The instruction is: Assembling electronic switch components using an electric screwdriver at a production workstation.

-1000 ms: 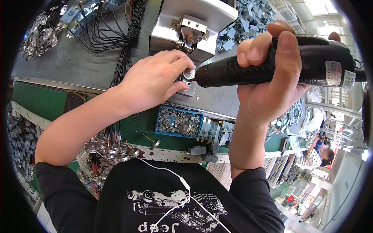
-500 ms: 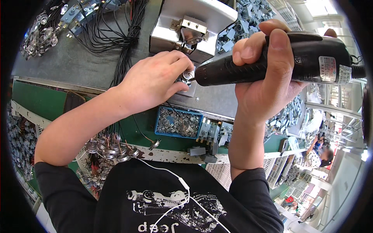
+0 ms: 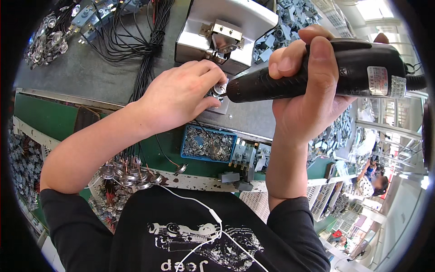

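Note:
My left hand [image 3: 174,95] is closed, thumb and fingers pinching a small round metal part [image 3: 219,89] at the front of the metal fixture. Much of that part is hidden by my fingers. In my right hand [image 3: 312,84] is a black electric screwdriver [image 3: 272,81], lying almost level with its tip pointing left. The tip meets the round metal part beside my left fingertips. Just behind stands the white metal housing [image 3: 190,47] with a metal bracket [image 3: 226,34] on its face.
A blue tray [image 3: 206,158] of small metal pieces sits below my hands. Black cables [image 3: 146,68] run bundled at left, and round metal parts [image 3: 131,172] hang at the bench edge. Grey parts [image 3: 294,22] are heaped behind the housing. A person [image 3: 369,183] is far right.
The screwdriver and my right hand have shifted very slightly left. My left hand keeps its pinch in nearly the same place.

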`<action>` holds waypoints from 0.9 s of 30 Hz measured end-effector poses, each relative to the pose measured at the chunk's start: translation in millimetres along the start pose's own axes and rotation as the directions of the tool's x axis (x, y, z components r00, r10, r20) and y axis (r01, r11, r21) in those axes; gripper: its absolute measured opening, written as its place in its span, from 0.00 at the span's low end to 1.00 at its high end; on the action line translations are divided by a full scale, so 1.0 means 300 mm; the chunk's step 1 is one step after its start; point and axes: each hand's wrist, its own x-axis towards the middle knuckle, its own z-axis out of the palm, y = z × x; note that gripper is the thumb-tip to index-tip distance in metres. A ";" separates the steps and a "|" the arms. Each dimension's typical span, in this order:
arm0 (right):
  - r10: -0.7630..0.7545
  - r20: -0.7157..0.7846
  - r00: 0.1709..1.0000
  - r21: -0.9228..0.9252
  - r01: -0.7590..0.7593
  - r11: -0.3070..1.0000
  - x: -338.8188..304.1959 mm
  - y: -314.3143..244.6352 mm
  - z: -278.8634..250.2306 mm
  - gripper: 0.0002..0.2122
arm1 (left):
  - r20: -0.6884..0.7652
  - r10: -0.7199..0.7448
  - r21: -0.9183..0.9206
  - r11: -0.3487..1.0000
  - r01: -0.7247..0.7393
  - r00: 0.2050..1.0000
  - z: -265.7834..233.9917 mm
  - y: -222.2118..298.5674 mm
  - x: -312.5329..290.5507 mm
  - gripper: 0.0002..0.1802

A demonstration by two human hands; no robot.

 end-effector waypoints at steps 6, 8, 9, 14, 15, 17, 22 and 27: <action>0.051 0.072 0.996 0.143 -0.061 0.988 0.000 0.009 -0.002 0.19 | 0.009 -0.004 0.002 1.000 0.004 1.000 -0.004 0.008 0.010 0.20; 0.064 0.093 0.994 0.178 -0.080 0.981 -0.003 0.009 0.011 0.17 | -0.020 0.008 0.026 1.000 -0.008 1.000 -0.003 0.010 0.004 0.20; 0.061 0.061 0.996 0.100 -0.067 0.993 -0.006 0.006 0.023 0.18 | -0.022 0.003 0.025 1.000 -0.003 1.000 -0.005 0.011 0.001 0.20; 0.028 0.078 0.997 -0.012 -0.027 1.000 -0.004 -0.002 0.052 0.19 | 0.002 0.018 0.015 1.000 -0.018 1.000 -0.004 0.000 0.005 0.22; 0.022 0.092 0.995 -0.022 -0.020 1.000 -0.006 -0.004 0.057 0.19 | 0.000 0.016 0.014 1.000 -0.016 1.000 0.000 -0.006 0.004 0.22; 0.007 0.125 0.992 -0.032 -0.003 0.999 -0.010 -0.010 0.068 0.19 | -0.022 0.061 -0.008 0.998 -0.062 0.998 0.011 -0.023 0.000 0.22; -0.011 0.158 0.987 -0.054 0.020 0.998 -0.029 -0.026 0.088 0.20 | 0.071 0.121 -0.029 0.993 -0.119 0.990 -0.001 -0.036 0.008 0.21; 0.275 -0.067 0.959 0.115 -0.267 0.957 0.026 -0.114 -0.011 0.13 | 0.220 0.151 -0.114 0.985 -0.128 0.964 -0.094 -0.006 0.002 0.21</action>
